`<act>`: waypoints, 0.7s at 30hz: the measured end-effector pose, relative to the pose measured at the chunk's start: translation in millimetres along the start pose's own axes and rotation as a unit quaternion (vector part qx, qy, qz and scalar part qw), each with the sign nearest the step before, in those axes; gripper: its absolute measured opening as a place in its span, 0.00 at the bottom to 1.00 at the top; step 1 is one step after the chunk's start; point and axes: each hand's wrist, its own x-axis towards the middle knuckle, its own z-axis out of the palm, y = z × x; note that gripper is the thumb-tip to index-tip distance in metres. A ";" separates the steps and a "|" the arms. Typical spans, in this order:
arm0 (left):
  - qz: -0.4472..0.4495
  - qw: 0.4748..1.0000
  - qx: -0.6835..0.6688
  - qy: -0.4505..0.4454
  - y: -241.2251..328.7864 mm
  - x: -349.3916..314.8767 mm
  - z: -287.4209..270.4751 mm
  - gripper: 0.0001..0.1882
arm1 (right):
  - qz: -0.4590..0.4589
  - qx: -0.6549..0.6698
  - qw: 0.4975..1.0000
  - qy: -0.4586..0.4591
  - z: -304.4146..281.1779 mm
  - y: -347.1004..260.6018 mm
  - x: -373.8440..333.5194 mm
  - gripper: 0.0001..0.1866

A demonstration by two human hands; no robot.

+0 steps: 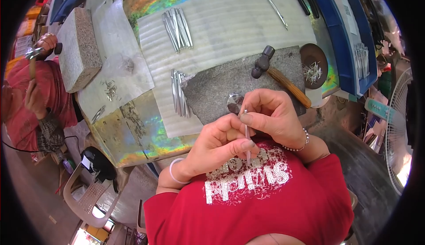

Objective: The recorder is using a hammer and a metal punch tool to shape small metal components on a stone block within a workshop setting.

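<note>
Clamping my left grip and right grip on a slim silver rod, I see a hammer at one o'clock.

The one slim, straight, silvery metal piece is in my grip, off the surface, beside the near edge of the table. My right hand pinches its far end, my left its nearer part; its length points away from me.
</note>
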 end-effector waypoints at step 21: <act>0.081 0.994 0.019 0.065 -2.2 -8.8 4.6 0.11 | -0.029 0.020 0.999 0.016 4.3 -1.9 -1.5 0.03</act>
